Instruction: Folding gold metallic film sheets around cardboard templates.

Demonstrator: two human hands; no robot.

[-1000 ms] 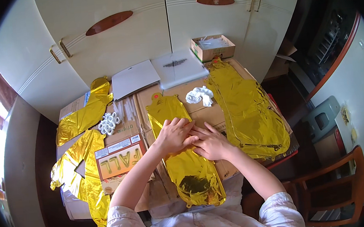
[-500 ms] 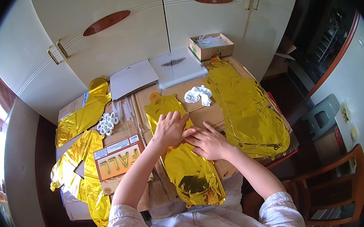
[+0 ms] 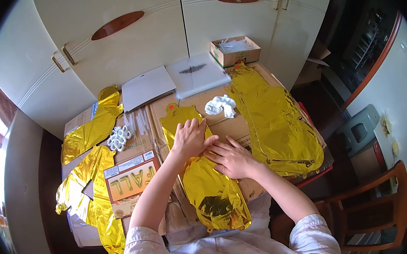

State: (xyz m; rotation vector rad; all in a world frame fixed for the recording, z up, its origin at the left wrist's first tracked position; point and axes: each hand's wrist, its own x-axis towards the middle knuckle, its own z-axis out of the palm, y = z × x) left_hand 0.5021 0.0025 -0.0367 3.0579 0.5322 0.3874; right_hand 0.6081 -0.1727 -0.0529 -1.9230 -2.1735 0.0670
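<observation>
A long gold foil balloon (image 3: 214,184), uninflated, lies lengthwise in front of me on the cardboard-covered table. Palm down, my left hand (image 3: 190,139) presses on its middle, fingers pointing away and thumb out to the right. My right hand (image 3: 233,158) lies flat with spread fingers across the balloon's right edge, its fingertips close to the left thumb. Neither hand grips anything; both cover part of the foil. Right of them is a stack of flat gold foil balloons (image 3: 282,129). Two more pieces, an upper gold balloon (image 3: 93,125) and a lower gold balloon (image 3: 91,186), lie at the left.
A printed balloon package (image 3: 131,183) sits left of my forearm. Beyond it are white ribbon rolls (image 3: 119,138) and clear straws (image 3: 137,122). White crumpled material (image 3: 221,106), grey-white sheets (image 3: 148,89), clear bags (image 3: 198,76) and a small carton (image 3: 236,55) stand farther back. A wooden chair (image 3: 373,208) is at right.
My left hand has shifted slightly away from me along the balloon. The right hand stays nearly in place, and the foil pieces have not visibly moved.
</observation>
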